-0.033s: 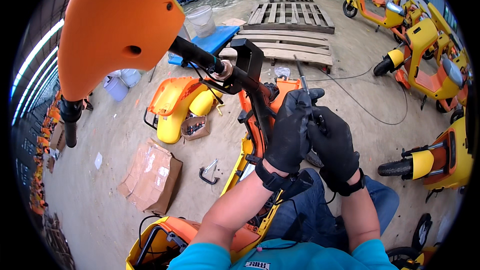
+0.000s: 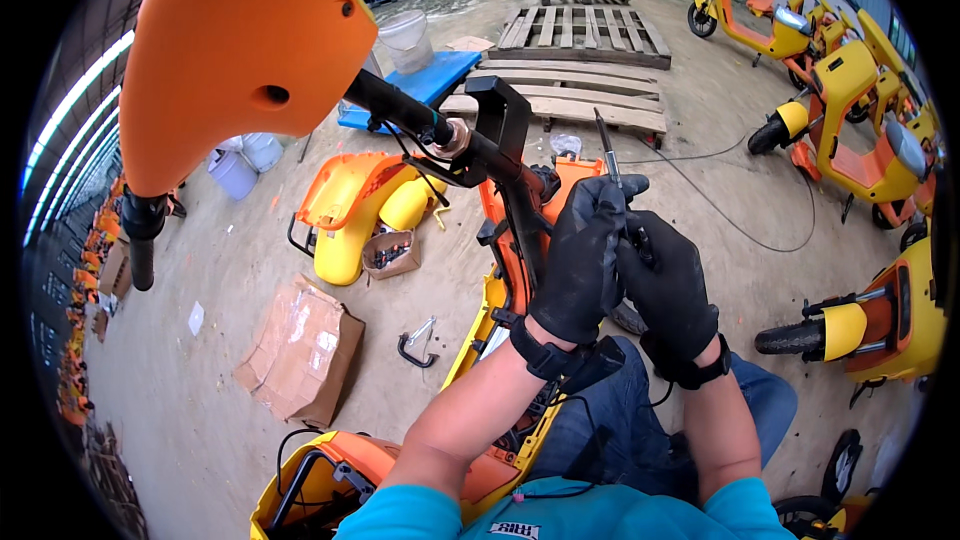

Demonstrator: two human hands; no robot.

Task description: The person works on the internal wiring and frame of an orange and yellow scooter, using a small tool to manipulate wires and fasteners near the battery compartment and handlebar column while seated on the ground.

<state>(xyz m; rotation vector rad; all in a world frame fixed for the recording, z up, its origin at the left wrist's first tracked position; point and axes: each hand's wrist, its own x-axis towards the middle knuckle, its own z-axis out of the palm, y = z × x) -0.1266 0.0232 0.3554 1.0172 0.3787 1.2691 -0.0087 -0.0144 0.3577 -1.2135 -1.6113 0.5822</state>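
Black gloves cover both hands, raised together in front of me. My left hand [image 2: 578, 255] is closed, its fingers pinching a slim metal shaft [image 2: 609, 148] with a pointed end, like a long screwdriver bit, which sticks up and away. My right hand [image 2: 668, 285] is closed against it, around a small black part [image 2: 641, 243] mostly hidden by the fingers. Just left of the hands stands a partly stripped scooter: its black steering column [image 2: 512, 175], an orange front cover [image 2: 240, 50] at upper left, and a yellow body edge [image 2: 465, 345] beside my left forearm.
A cardboard box [image 2: 300, 350], a small box of parts [image 2: 392, 255], yellow and orange body panels [image 2: 345, 215] and a black handle [image 2: 412, 352] lie on the floor at left. Wooden pallets [image 2: 585, 35] lie ahead, a cable [image 2: 735, 225] ahead right. Scooters [image 2: 880, 310] line the right.
The orange front cover and handlebar have swung slightly to the right. The metal shaft's tip has shifted a little to the right; the grip of both hands looks the same.
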